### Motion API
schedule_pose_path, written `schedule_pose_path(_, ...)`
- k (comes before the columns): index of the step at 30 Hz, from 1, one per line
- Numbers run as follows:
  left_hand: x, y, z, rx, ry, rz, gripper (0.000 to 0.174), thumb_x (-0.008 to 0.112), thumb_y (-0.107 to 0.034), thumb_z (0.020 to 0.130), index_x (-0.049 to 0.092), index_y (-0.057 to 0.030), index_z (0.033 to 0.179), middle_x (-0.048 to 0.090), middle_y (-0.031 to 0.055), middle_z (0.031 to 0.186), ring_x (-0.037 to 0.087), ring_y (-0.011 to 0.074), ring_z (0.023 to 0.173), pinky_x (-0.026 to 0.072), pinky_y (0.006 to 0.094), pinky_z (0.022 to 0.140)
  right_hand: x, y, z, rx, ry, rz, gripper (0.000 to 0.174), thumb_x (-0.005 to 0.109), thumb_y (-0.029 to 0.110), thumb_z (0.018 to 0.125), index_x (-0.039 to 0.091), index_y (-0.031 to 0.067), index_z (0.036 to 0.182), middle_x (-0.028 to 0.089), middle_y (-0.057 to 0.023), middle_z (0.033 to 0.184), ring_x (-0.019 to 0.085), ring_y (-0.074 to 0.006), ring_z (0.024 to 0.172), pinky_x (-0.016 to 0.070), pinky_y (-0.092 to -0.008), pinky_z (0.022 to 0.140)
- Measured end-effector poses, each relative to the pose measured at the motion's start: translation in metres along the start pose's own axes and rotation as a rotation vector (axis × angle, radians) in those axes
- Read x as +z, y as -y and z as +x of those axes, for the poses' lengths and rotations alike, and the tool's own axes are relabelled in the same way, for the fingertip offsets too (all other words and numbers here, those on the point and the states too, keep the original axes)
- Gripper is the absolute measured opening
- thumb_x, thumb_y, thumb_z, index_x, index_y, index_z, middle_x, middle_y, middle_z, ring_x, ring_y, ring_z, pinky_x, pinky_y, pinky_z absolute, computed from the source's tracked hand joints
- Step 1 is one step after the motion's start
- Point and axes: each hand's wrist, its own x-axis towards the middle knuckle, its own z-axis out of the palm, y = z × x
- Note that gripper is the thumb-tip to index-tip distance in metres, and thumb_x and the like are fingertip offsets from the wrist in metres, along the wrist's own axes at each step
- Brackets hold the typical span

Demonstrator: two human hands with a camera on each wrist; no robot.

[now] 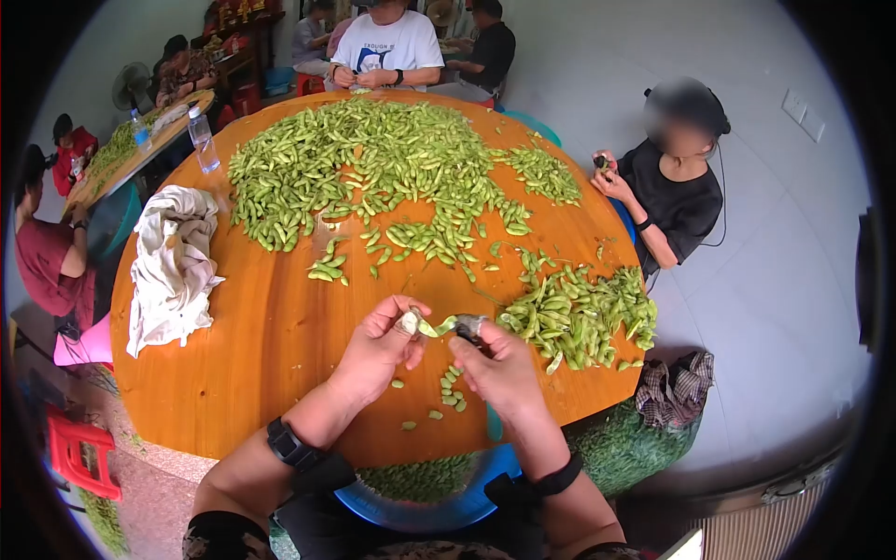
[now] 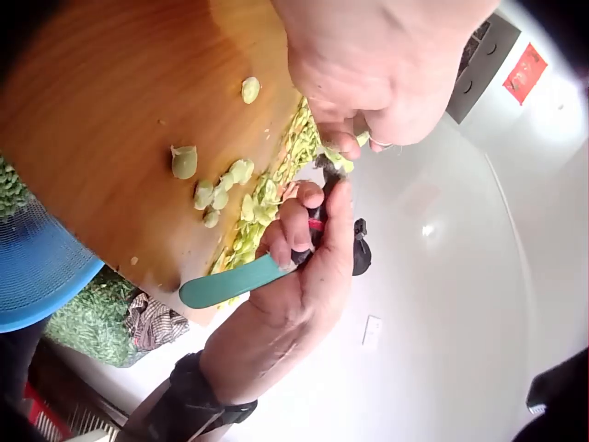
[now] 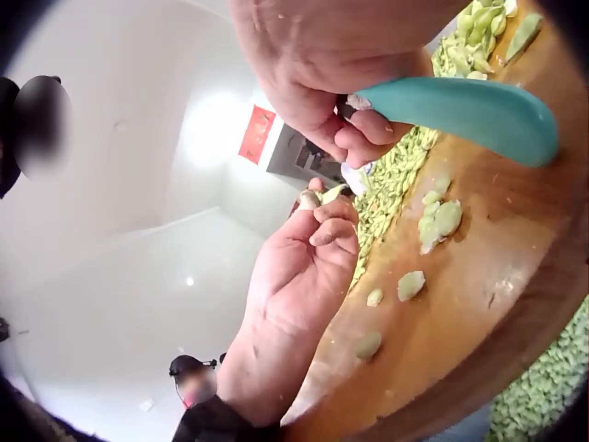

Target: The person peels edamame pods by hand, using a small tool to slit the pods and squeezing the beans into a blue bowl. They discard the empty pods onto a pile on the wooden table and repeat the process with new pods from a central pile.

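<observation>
Over the near part of the round wooden table point(image 1: 233, 392), my left hand point(image 1: 364, 359) pinches one end of a green edamame pod point(image 1: 429, 329) between thumb and fingers. The pod stretches across to my right hand point(image 1: 504, 373), whose fingertips are right at its other end. Curled in the right hand is a tool with a teal handle point(image 3: 469, 115) and dark wrapping with a red band; its working end is partly hidden by the fingers. Below the hands lie several shelled beans point(image 1: 452, 387) on the wood. A pile of pods point(image 1: 579, 317) sits just beyond the right hand.
A large heap of pods point(image 1: 364, 159) covers the table's far side. A crumpled white cloth point(image 1: 173, 266) and a water bottle point(image 1: 203, 140) stand at left. Below the near edge is a blue basin point(image 2: 55, 308) beside a green mesh sack point(image 1: 635, 448). People sit around.
</observation>
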Motion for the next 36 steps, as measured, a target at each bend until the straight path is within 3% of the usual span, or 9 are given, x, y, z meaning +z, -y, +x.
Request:
schedule_pose_path(10,0.007,-0.001,-0.008,-0.004,0.056,0.158,0.016,0.044,0.000,0.094,0.053,-0.0017,0.108,0.054,0.0034,0.085,0.051,0.0095,0.064,0.0431,0.0230,0.058,0.007,0.002,0.002,-0.045,-0.049,-0.176,0.012,0.063,0.008,0.084,0.057,0.0015,0.077,0.047,0.0039,0.058,0.042,-0.0061,0.053,0.0356,-0.0251,0.049)
schedule_pose_path(12,0.008,0.006,-0.009,0.087,-0.237,0.479,0.015,0.049,0.000,0.092,0.055,-0.0011,0.106,0.055,0.0041,0.083,0.053,0.0093,0.067,0.0451,0.0241,0.061,0.002,0.005,0.005,-0.088,-0.058,-0.281,0.013,0.063,0.009,0.082,0.055,0.0018,0.075,0.049,0.0006,0.055,0.047,-0.0100,0.050,0.0380,-0.0285,0.048)
schedule_pose_path(15,0.010,0.012,-0.010,0.148,-0.100,0.679,0.013,0.053,0.000,0.090,0.058,-0.0005,0.102,0.057,0.0045,0.079,0.053,0.0094,0.067,0.0459,0.0259,0.062,0.003,0.018,0.000,-0.358,-0.265,-0.842,0.015,0.062,0.011,0.074,0.050,0.0029,0.072,0.055,-0.0204,0.063,0.057,-0.0408,0.062,0.0451,-0.0466,0.055)
schedule_pose_path(20,0.013,0.007,-0.014,0.066,0.028,0.651,0.011,0.053,-0.014,0.097,0.057,-0.0040,0.099,0.051,-0.0034,0.072,0.046,0.0043,0.064,0.0404,0.0205,0.057,0.008,0.010,-0.002,-0.464,-0.193,-0.784,0.015,0.063,0.008,0.073,0.049,0.0017,0.071,0.054,-0.0186,0.061,0.058,-0.0382,0.059,0.0450,-0.0427,0.053)
schedule_pose_path(22,0.010,0.007,-0.012,0.005,0.076,0.678,0.009,0.051,-0.007,0.093,0.055,-0.0004,0.098,0.058,0.0093,0.075,0.056,0.0122,0.070,0.0460,0.0297,0.063,0.005,0.011,-0.003,-0.423,-0.114,-0.643,0.015,0.062,0.005,0.072,0.048,0.0013,0.069,0.052,-0.0177,0.059,0.053,-0.0341,0.051,0.0429,-0.0382,0.050)
schedule_pose_path(26,0.006,0.007,-0.010,0.182,0.159,0.949,0.011,0.051,-0.011,0.094,0.052,-0.0010,0.097,0.055,0.0079,0.071,0.054,0.0128,0.066,0.0451,0.0309,0.061,-0.005,0.004,-0.005,-0.400,-0.027,-0.610,0.017,0.062,0.004,0.074,0.046,0.0012,0.069,0.047,-0.0115,0.056,0.046,-0.0210,0.048,0.0396,-0.0326,0.049)
schedule_pose_path(31,0.008,-0.001,-0.011,-0.149,0.325,0.741,0.014,0.049,-0.019,0.097,0.051,-0.0058,0.100,0.044,-0.0002,0.068,0.044,0.0095,0.064,0.0404,0.0262,0.059,-0.017,0.011,-0.011,0.106,0.240,-0.141,0.020,0.063,0.008,0.079,0.046,0.0018,0.070,0.041,-0.0007,0.059,0.040,-0.0068,0.059,0.0376,-0.0282,0.052)
schedule_pose_path(34,0.009,-0.007,-0.009,-0.149,0.354,0.822,0.016,0.046,-0.021,0.099,0.051,-0.0065,0.096,0.041,-0.0003,0.068,0.043,0.0099,0.065,0.0398,0.0268,0.060,-0.031,-0.001,-0.009,-0.048,0.186,-0.352,0.016,0.065,0.008,0.081,0.053,0.0031,0.072,0.049,0.0035,0.059,0.041,-0.0064,0.052,0.0341,-0.0245,0.047)
schedule_pose_path(36,0.006,-0.004,-0.011,-0.004,0.304,0.914,0.012,0.049,-0.018,0.095,0.052,-0.0069,0.092,0.047,0.0023,0.069,0.050,0.0153,0.066,0.0425,0.0302,0.062,-0.047,0.000,-0.006,-0.409,-0.077,-0.712,0.017,0.063,0.012,0.082,0.052,0.0002,0.075,0.048,-0.0069,0.055,0.049,-0.0141,0.048,0.0386,-0.0335,0.045)
